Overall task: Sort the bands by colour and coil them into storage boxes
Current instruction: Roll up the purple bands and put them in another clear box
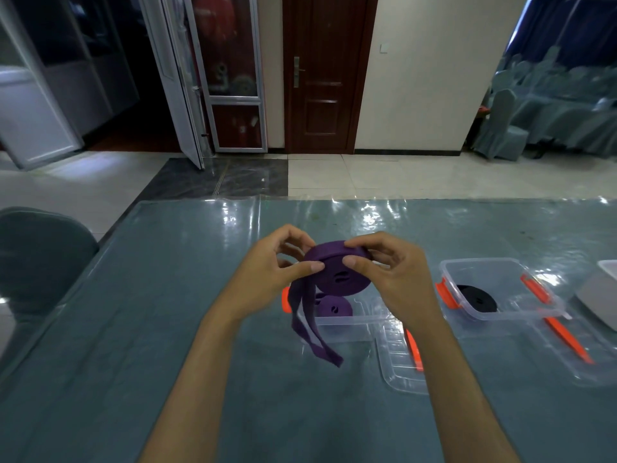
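Observation:
A purple band [337, 275], mostly wound into a flat coil, is held above the table by both hands. My left hand [277, 272] pinches the coil's left edge and my right hand [390, 272] pinches its top right edge. The band's loose tail hangs down to about the table in front of a clear storage box [364, 320] with orange clips. Inside that box lies a second purple coil [332, 307]. To the right stands another clear box [500, 297] holding a black coiled band [479, 297].
Two clear lids with orange clips lie on the table, one [400, 362] in front of the purple box and one [574, 349] beside the black box. A grey object [601, 295] sits at the right edge. A chair back [36, 255] stands at the left.

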A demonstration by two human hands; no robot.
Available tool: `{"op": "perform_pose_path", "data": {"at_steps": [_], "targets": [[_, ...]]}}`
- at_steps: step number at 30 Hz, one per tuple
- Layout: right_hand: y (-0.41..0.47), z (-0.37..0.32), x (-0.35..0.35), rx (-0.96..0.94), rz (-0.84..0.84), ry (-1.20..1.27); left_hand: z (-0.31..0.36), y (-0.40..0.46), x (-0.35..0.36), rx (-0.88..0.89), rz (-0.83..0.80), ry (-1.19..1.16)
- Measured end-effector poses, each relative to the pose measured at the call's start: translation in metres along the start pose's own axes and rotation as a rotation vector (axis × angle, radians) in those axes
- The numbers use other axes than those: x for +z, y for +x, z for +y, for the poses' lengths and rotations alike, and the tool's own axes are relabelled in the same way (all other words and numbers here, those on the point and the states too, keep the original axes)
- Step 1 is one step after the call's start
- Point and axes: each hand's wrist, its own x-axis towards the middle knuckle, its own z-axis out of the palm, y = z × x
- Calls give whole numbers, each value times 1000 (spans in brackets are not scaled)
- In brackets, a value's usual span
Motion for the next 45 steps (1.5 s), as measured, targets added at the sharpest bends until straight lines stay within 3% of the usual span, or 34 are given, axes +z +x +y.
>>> {"op": "perform_pose_path", "data": {"at_steps": [9, 14, 20, 27, 32, 39, 45], "targets": [[0, -1, -2, -32, 15, 107, 8, 2, 2, 29, -66, 23], [0, 3, -3, 152, -85, 196, 10, 0, 9, 76, -41, 67], [-4, 7, 2, 127, 44, 262, 4, -4, 16, 78, 22, -9], [-3, 7, 0, 197, -94, 206, 2, -8, 13, 150, 70, -38], [-1, 5, 2, 82, -24, 120, 1, -9, 17, 86, 52, -59], [-7, 17, 12, 126, 27, 181, 4, -3, 9, -24, -11, -83], [-2, 19, 0, 164, -186, 95, -1, -4, 11, 13, -47, -104]]}}
